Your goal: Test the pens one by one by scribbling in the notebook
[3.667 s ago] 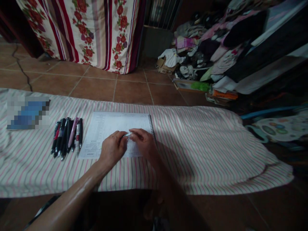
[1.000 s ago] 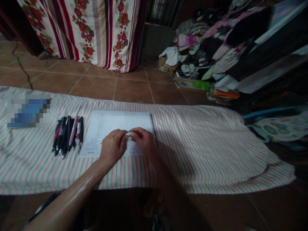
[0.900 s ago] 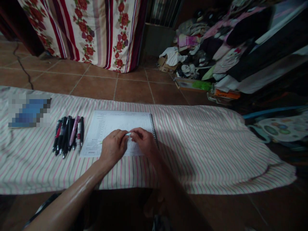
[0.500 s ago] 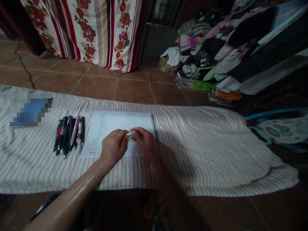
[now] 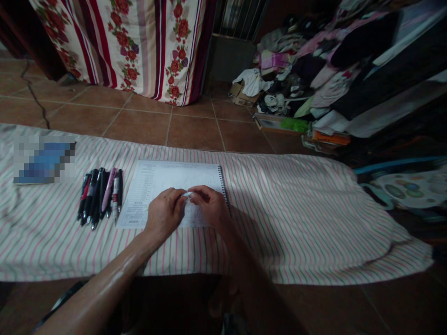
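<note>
Brown floor tiles (image 5: 146, 122) lay dimly lit behind a long surface spread with a striped cloth (image 5: 300, 209). At the far left of the cloth, a flat blue thing (image 5: 45, 160) was blurred out, so what it was could not be told. Past it, with a flowered curtain (image 5: 139, 51) hanging in the background, a bunch of pens (image 5: 103, 197) lay side by side, mostly black, with one pink; neither hand touched them. Next came a spiral notebook (image 5: 179, 176), lying flat with its rings on the right, its print too small to read. Over its near part, the left hand (image 5: 165, 209) had its thumb and fingers pinched on one end of a small slim piece (image 5: 187, 194), and the right hand (image 5: 210, 204) pinched the other end. So the piece was between the fingertips, above the notebook, and seemed to be midway through being worked on: held, not yet set down, while the pens lay apart. How many steps were done or left could not be made out. What showed of the piece was short, pale and bluish-white, perhaps part of a pen, with most of it hidden by the fingers. Further right, a heap of clothes (image 5: 277, 59) lay beyond the cloth.
</note>
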Tool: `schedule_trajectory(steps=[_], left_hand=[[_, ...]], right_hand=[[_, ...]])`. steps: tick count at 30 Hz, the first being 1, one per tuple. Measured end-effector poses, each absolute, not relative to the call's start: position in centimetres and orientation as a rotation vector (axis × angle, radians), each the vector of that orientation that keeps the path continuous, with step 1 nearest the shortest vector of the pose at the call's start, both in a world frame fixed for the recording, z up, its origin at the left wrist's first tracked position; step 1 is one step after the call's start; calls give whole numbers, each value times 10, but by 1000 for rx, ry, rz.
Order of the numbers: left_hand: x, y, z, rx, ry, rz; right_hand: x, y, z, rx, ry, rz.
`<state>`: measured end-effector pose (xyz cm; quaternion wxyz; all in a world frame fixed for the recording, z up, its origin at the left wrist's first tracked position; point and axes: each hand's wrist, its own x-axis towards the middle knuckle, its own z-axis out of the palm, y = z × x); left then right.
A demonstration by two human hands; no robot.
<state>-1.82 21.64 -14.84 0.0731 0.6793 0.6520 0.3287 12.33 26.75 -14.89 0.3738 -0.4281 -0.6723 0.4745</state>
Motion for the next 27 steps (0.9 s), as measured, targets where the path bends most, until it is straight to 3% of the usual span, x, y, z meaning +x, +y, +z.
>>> schedule_trajectory(steps=[12, 19, 27], left_hand=[[-17, 214, -147, 2204, 1957, 955], [-21, 217, -149, 2008, 1985, 1011], [-18, 215, -149, 2036, 1961, 986]], right_hand=[[123, 265, -148, -1261, -1920, 996], [122, 268, -151, -1081, -1694, 1220], [123, 269, -153, -1105, -1740, 1229]])
